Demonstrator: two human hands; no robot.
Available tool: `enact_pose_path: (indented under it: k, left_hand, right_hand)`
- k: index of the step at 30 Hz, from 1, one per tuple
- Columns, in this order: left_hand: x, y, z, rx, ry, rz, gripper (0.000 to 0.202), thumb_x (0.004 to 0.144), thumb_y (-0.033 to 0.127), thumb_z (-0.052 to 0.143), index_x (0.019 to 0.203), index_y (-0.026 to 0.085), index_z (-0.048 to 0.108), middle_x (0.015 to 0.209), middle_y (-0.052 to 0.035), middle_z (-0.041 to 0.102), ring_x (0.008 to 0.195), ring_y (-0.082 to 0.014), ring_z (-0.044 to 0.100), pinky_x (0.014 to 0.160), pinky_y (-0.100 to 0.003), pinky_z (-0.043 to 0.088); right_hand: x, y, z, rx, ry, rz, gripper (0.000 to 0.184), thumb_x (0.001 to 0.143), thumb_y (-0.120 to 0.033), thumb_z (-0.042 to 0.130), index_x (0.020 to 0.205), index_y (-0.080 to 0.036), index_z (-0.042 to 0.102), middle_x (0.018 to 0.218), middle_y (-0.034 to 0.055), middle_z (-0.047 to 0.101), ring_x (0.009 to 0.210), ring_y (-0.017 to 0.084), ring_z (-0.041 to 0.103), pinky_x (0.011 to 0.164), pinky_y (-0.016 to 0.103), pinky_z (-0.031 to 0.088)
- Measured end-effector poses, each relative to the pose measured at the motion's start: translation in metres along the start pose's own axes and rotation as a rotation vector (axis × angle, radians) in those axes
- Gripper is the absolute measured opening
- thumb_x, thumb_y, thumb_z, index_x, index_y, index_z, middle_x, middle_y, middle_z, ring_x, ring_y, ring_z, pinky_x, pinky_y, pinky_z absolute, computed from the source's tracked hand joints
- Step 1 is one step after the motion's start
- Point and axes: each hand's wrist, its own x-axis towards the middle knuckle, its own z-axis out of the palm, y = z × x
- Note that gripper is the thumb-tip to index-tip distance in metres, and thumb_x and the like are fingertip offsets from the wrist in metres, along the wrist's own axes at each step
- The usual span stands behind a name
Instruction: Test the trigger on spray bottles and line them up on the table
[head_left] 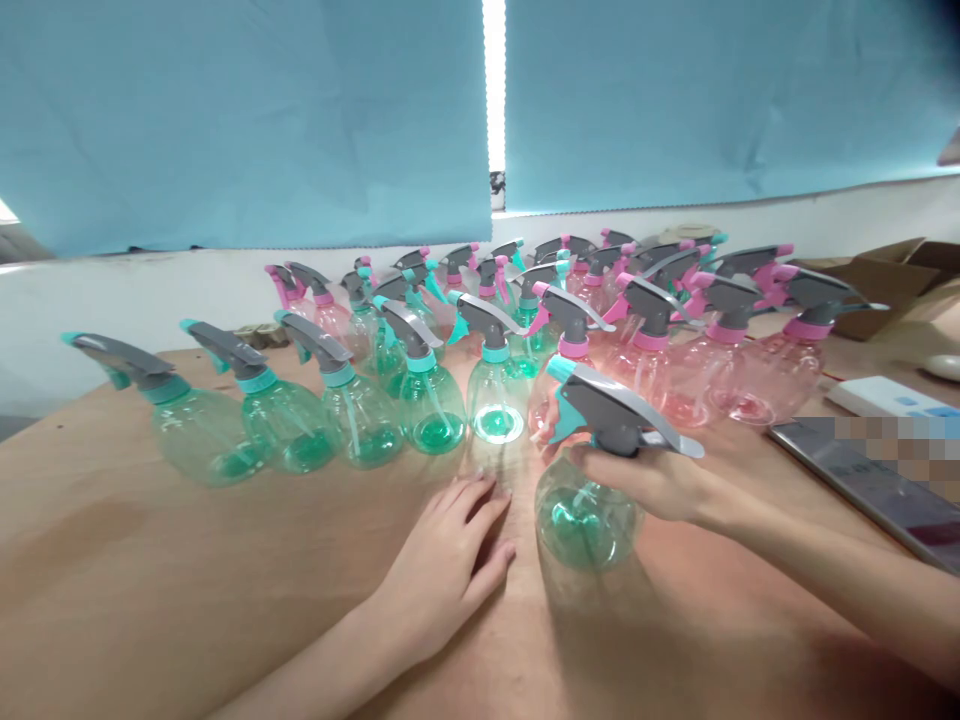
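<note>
Two blue curtains, left (247, 120) and right (705, 100), hang across the far side; between them runs a narrow bright gap (493, 90), with a small black-and-white patterned patch (497, 190) at its foot; below them stands a white wall (82, 310); a wooden table (112, 600) spreads from the near edge towards it, brown-stained on the left; on the right lies a dark phone (862, 480), partly blurred into squares; just beyond it sits a white box (885, 397) with blue marks; farther off are a brown carton (889, 285), flaps up, and a rounded white object (943, 368) at the right edge.
</note>
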Motion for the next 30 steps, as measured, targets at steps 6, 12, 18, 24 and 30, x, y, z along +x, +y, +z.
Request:
enact_pose_path:
  k: [6, 12, 18, 24, 30]
  left_hand:
    - [-0.0007, -0.0002, -0.0008, 0.006, 0.0, -0.005, 0.037, 0.096, 0.032, 0.048, 0.129, 0.016, 0.053, 0.136, -0.014, 0.052, 0.128, -0.0312, 0.045, 0.102, -0.052, 0.041]
    - [-0.0009, -0.0001, -0.0012, 0.0, 0.006, -0.004, 0.038, 0.096, 0.032, 0.048, 0.129, 0.015, 0.052, 0.136, -0.0139, 0.052, 0.127, -0.0307, 0.045, 0.102, -0.051, 0.041]
    - [0.0002, -0.001, 0.0008, 0.005, 0.006, 0.011, 0.038, 0.097, 0.032, 0.046, 0.129, 0.014, 0.052, 0.135, -0.0153, 0.052, 0.127, -0.0306, 0.045, 0.103, -0.051, 0.039]
    - [-0.0004, -0.001, 0.0005, -0.016, 0.007, 0.0, 0.037, 0.097, 0.033, 0.047, 0.13, 0.016, 0.051, 0.136, -0.014, 0.052, 0.127, -0.0306, 0.045, 0.103, -0.051, 0.038]
    - [-0.0013, -0.0003, 0.0004, -0.018, 0.011, -0.004, 0.038, 0.096, 0.033, 0.049, 0.13, 0.017, 0.052, 0.136, -0.0132, 0.052, 0.128, -0.031, 0.045, 0.104, -0.05, 0.038]
  right_hand:
    - [-0.0016, 0.0071, 0.0035, 0.116, -0.04, 0.012, 0.044, 0.069, -0.012, 0.049, 0.108, -0.025, 0.063, 0.086, 0.0019, 0.068, 0.077, 0.018, 0.066, 0.057, 0.026, 0.052]
    - [0.0021, 0.0052, 0.0068, 0.157, -0.016, -0.072, 0.052, 0.07, -0.011, 0.049, 0.118, -0.027, 0.061, 0.103, 0.0046, 0.069, 0.095, 0.022, 0.067, 0.064, 0.03, 0.057]
    - [0.0015, 0.0084, 0.0097, 0.161, 0.046, -0.088, 0.051, 0.07, -0.01, 0.052, 0.118, -0.027, 0.059, 0.09, 0.0006, 0.069, 0.08, 0.017, 0.067, 0.077, 0.036, 0.059]
    - [-0.0018, 0.01, 0.0091, 0.083, 0.059, -0.013, 0.04, 0.074, -0.013, 0.055, 0.111, -0.028, 0.061, 0.055, -0.0062, 0.057, 0.055, 0.015, 0.06, 0.065, 0.036, 0.06]
    - [-0.0012, 0.0052, 0.0099, 0.08, 0.104, -0.01, 0.042, 0.071, -0.016, 0.053, 0.111, -0.024, 0.062, 0.065, -0.0013, 0.062, 0.067, 0.019, 0.064, 0.059, 0.032, 0.057]
